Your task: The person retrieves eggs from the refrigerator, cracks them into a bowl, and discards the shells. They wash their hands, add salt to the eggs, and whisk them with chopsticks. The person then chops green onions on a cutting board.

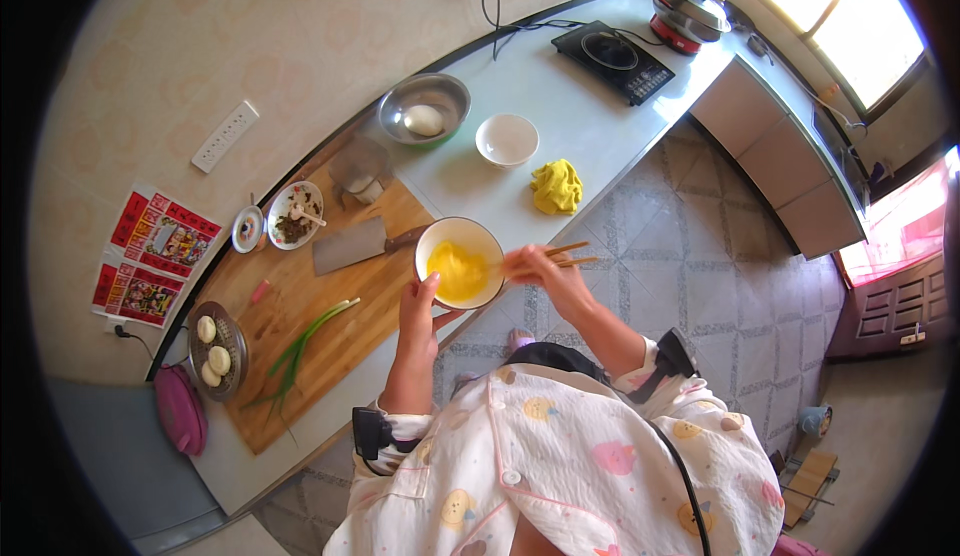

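Observation:
My left hand (420, 308) holds a white bowl (491, 245) by its near left side, the thumb over the rim. Beaten yellow egg (459, 271) lies in the bowl. Wooden chopsticks (574, 254) are gripped in my right hand (534, 267) at the bowl's right rim; that hand is blurred, and the tips of the chopsticks cannot be made out. Beside the bowl, a cleaver (351, 246) rests on the wooden cutting board (337, 346), its handle end close to the rim. Green onions (300, 353) lie on the board nearer to me.
Along the counter stand a steel bowl with dough (424, 119), an empty white bowl (507, 140), a yellow cloth (556, 187), an induction cooker (611, 57) and a lidded pot (690, 12). A seasoning dish (296, 215) and a steamer plate of buns (217, 361) are at left.

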The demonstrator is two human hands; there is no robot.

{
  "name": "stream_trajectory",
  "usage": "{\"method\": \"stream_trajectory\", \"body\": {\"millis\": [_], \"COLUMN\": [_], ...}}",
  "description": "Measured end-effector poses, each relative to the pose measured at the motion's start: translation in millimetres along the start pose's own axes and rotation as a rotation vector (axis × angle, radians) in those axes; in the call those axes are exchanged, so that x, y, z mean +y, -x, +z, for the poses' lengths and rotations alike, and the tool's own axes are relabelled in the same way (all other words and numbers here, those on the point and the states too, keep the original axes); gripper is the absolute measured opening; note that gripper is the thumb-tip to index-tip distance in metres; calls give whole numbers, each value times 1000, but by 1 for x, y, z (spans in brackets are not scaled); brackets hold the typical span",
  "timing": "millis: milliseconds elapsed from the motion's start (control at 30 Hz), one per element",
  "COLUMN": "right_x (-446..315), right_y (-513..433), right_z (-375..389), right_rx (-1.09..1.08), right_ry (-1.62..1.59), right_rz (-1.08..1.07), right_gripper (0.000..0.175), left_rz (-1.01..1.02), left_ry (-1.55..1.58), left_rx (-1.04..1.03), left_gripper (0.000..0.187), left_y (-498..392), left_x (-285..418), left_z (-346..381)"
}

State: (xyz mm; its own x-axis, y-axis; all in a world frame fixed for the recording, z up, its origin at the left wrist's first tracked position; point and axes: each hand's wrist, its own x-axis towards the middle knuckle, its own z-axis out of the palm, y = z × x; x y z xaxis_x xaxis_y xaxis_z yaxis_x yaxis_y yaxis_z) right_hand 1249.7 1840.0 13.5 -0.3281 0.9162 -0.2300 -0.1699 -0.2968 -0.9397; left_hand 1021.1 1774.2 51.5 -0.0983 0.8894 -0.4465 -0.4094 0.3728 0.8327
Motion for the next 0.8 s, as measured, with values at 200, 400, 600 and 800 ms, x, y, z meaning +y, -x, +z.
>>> {"method": "stream_trajectory", "body": {"millis": [200,400,600,800], "right_x": [0,-3,-1,-2], "right_y": [3,3,3,0], "right_z": [7,9,7,7], "right_rx": [97,266,192,103], "right_ry": [-99,45,103,21], "right_rz": [-11,-332,-211,-112], "right_gripper": [39,37,38,38], "left_rz": [-5,43,-3,-23], "left_ry": [-27,27,24,26], "left_rx": [-18,89,13,-2], "left_gripper": [60,50,57,57], "left_y": [-2,1,2,5], "left_x": [-1,-4,-4,-3], "left_z": [-1,2,-2,-5]}}
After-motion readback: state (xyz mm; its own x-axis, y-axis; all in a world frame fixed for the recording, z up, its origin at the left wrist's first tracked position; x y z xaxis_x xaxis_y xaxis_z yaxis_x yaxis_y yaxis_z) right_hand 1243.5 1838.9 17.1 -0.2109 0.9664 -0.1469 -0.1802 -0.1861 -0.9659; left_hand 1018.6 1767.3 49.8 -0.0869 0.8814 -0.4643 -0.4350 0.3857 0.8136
